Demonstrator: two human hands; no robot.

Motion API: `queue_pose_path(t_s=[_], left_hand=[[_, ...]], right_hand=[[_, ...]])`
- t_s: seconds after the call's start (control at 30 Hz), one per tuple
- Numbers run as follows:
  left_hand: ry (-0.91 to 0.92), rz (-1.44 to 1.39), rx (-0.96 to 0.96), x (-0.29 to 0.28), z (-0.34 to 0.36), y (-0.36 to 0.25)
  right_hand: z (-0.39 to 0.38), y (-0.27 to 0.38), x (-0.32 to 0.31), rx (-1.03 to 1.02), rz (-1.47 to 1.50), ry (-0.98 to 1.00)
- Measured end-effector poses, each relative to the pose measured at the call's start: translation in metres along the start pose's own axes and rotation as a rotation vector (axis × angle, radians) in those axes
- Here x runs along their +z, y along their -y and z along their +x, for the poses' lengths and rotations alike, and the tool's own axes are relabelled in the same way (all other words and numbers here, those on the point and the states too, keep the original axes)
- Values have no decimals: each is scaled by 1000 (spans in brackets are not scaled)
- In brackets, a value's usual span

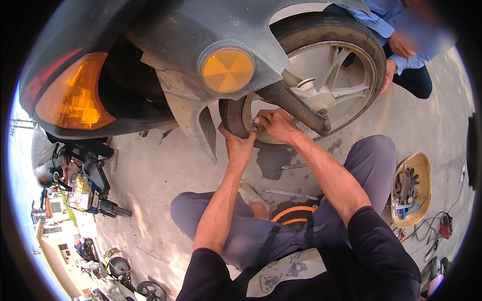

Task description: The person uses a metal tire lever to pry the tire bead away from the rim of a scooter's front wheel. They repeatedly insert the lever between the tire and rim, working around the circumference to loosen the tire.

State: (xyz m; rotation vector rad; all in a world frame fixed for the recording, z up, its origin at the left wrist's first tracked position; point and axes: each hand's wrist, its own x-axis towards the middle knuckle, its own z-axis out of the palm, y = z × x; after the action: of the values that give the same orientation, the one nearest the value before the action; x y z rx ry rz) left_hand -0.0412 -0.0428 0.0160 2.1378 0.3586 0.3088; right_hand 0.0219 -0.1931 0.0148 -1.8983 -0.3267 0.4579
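Observation:
A scooter wheel with a pale spoked rim and a black tyre stands in front of me. My left hand is closed round the tyre's near left part, its thumb up at the rim edge. Close beside it, my right hand has its fingers bent in a pinch at the same spot. Whatever lies between those fingertips is too small to make out. A dark metal arm runs to the wheel's hub, just beyond my right hand. Above my hands is grey bodywork with a round orange reflector.
Another person in blue sleeves has a hand at the tyre's right side. Metal bars lie on the concrete before me, near an orange ring. A yellowish tub of tools stands right. Parked motorbikes are left.

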Motion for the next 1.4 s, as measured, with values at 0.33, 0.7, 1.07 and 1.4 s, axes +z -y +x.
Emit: queue_pose_path(t_s=[0.33,0.7,1.07,1.4], left_hand=[[44,-130,10,-5,2,3],[63,-154,-86,3,-7,19],[376,-509,-30,-23,13,40],[377,-404,-35,-23,14,37]], right_hand=[[-6,-7,6,4,70,-41],[-4,-2,-2,16,-180,13],[-7,-18,9,89,0,35],[-9,-14,2,109,-84,81]])
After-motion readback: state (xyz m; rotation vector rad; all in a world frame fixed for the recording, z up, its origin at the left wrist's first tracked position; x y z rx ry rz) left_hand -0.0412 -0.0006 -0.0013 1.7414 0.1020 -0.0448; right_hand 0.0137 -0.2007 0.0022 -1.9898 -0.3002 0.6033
